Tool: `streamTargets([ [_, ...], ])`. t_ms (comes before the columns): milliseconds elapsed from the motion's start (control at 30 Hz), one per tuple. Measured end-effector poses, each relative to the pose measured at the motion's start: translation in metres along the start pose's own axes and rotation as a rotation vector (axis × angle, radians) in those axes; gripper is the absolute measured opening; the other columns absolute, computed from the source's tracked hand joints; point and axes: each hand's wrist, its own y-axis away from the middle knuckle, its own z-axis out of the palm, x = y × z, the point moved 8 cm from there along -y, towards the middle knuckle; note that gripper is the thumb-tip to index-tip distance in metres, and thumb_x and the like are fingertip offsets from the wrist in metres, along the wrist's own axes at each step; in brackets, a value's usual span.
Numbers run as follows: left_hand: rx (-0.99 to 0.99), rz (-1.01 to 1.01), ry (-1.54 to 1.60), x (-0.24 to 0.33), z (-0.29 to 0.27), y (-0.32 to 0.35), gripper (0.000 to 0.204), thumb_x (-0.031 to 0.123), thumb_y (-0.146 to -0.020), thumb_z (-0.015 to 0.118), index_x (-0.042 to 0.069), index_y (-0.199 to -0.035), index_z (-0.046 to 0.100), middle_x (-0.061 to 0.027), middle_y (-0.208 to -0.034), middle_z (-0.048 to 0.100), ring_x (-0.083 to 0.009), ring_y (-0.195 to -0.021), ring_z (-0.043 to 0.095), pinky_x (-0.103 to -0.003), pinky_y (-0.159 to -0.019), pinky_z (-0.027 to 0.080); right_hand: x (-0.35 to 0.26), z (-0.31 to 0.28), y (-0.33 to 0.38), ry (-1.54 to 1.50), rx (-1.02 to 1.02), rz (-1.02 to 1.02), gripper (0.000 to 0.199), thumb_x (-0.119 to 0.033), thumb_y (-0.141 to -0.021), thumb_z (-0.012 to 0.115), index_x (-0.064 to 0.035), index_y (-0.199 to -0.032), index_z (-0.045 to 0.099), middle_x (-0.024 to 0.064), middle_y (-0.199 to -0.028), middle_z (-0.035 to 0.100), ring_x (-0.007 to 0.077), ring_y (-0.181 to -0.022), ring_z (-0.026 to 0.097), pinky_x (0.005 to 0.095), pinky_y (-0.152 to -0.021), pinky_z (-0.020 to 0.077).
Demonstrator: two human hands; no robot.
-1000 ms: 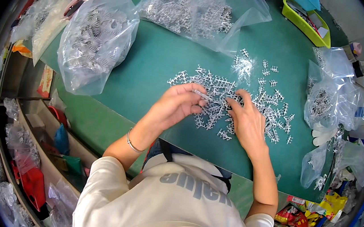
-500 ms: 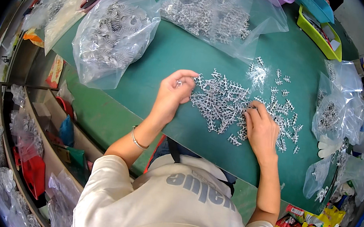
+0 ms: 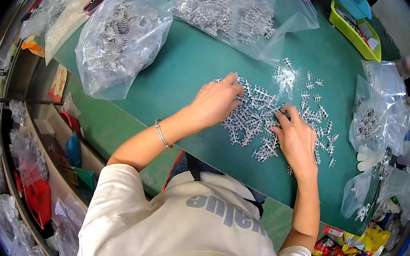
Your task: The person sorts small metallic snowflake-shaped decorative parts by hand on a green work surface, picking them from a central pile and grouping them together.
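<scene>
A loose pile of small silver metal parts [image 3: 259, 119] lies spread on the green table mat [image 3: 186, 70]. My left hand [image 3: 216, 100] rests on the pile's left edge, fingers curled over a few parts. At the pile's right side lies my right hand [image 3: 295, 138], palm down, fingers slightly spread and touching the parts. A thin bracelet [image 3: 162, 134] circles my left wrist. More parts [image 3: 318, 110] are scattered to the right of my right hand.
A clear bag of round silver pieces [image 3: 121, 42] sits far left, another bag of small parts [image 3: 233, 10] at the back. Smaller clear bags [image 3: 375, 122] lie at the right. A yellow-green tray [image 3: 355, 29] stands back right. Shelves with bags run below the table's left edge.
My left hand has moved back toward the pile's left edge. My right hand shifted slightly and stays on the parts. The view has tilted a little.
</scene>
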Motion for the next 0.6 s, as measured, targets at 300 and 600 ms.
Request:
streamTargets([
  [300, -0.116, -0.013, -0.222, 0.004, 0.008, 0.001, 0.015, 0.008, -0.075, 0.062, 0.003, -0.088, 0.056, -0.0105, -0.092, 0.051, -0.0343, -0.070, 0.057, -0.044, -0.062, 0.046, 0.014, -0.007, 0.002, -0.132, -0.105, 0.112, 0.023, -0.010, -0.066, 0.072, -0.0036, -0.079, 0.054, 0.0087, -0.078, 0.059, 0.0279, -0.067, 0.058, 0.0377, -0.058, 0.0451],
  [600, -0.054, 0.055, -0.127, 0.006, 0.002, -0.001, 0.014, 0.005, -0.073, 0.060, 0.003, -0.085, 0.054, -0.0088, -0.095, 0.051, -0.0334, -0.068, 0.056, -0.044, -0.061, 0.045, 0.073, -0.025, 0.043, -0.546, 0.274, 0.334, 0.030, -0.002, -0.075, 0.064, -0.0050, -0.105, 0.061, 0.0018, -0.073, 0.061, 0.0083, -0.049, 0.035, 0.0232, -0.046, 0.0322],
])
